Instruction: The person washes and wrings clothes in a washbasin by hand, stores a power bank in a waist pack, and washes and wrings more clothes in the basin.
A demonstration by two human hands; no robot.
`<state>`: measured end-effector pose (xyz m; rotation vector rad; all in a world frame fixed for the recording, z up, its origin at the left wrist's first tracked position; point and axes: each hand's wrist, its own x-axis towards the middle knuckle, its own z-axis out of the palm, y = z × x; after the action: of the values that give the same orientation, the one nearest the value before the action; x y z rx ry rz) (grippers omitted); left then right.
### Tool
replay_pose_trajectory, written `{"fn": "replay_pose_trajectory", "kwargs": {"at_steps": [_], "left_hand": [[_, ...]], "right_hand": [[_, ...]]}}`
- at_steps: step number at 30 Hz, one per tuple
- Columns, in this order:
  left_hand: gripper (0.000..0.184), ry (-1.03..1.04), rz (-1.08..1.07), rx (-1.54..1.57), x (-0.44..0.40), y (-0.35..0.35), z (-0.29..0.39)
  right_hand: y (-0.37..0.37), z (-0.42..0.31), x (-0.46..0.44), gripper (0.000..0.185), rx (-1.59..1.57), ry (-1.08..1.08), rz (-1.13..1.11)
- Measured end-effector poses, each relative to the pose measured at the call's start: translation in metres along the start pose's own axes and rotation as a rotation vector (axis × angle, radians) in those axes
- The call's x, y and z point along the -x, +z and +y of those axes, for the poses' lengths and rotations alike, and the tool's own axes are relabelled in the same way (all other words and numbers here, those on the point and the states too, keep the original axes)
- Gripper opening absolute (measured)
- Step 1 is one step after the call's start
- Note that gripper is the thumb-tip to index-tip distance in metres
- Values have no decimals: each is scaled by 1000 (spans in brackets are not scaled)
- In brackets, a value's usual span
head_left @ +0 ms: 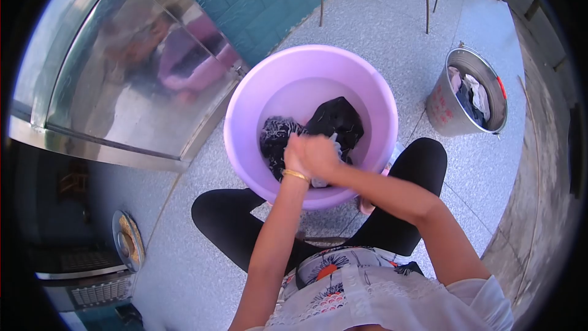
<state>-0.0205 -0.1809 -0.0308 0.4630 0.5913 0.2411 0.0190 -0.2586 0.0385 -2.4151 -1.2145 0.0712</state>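
Observation:
My left hand [295, 154], with a gold bracelet at the wrist, and my right hand [320, 157] are pressed together over a purple basin [241, 141]. Both are closed. Bits of a pale grey cloth [318, 182] show below and beside the fingers; most of it is hidden by the hands. Behind them in the basin lie a black garment [335, 116] and, to its left, a dark cloth with a white pattern [275, 138]. Shallow, cloudy water [294, 95] seems to cover the bottom.
A metal bucket [446, 109] holding several clothes stands to the right. On the left is a shiny metal door [141, 79] with reflections. A round tray [136, 242] sits at the lower left. Thin poles [427, 0] rise from the speckled floor [392, 18] farther off.

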Motion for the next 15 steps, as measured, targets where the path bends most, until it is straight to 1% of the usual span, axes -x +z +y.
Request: {"fn": "replay_pose_trajectory", "kwargs": {"at_steps": [2,3,4,5,6,7,8,9,10,11,12,13,14,15], "left_hand": [[28,-77,-1112,272,-44,-55,7],[25,-124,-487,504,-84,-132,-25],[25,-128,-478,504,-49,-83,-15],[23,-52,-184,274,-10,-23,-11],[21,28,103,44,23,45,-4],[21,69,114,-7,38,55,-5],[21,67,114,-8,36,51,-4],[21,53,85,2,30,45,-3],[21,44,51,11,24,43,1],[21,48,84,-73,25,51,9],[22,98,-10,-6,14,23,11],[22,-27,-445,40,-14,-14,25],[23,-157,-883,85,-36,-34,36],[23,-29,-850,99,-30,-31,28]], "right_hand": [[-8,-24,28,17,-310,-160,204],[-6,-17,20,17,-309,-159,205],[1,-5,5,18,-231,-70,179],[5,7,-12,19,-151,15,156],[4,26,-26,21,-144,66,151],[3,33,-31,21,-221,137,176],[2,37,-32,21,-296,213,201],[5,36,-30,21,-290,211,199],[11,34,-29,21,-244,158,177],[7,19,-22,21,-207,110,150],[3,2,-7,21,-145,67,18],[-1,-16,12,19,-267,-42,125],[-3,-23,23,17,-383,-151,236],[1,-16,16,17,-381,-150,237]]}}
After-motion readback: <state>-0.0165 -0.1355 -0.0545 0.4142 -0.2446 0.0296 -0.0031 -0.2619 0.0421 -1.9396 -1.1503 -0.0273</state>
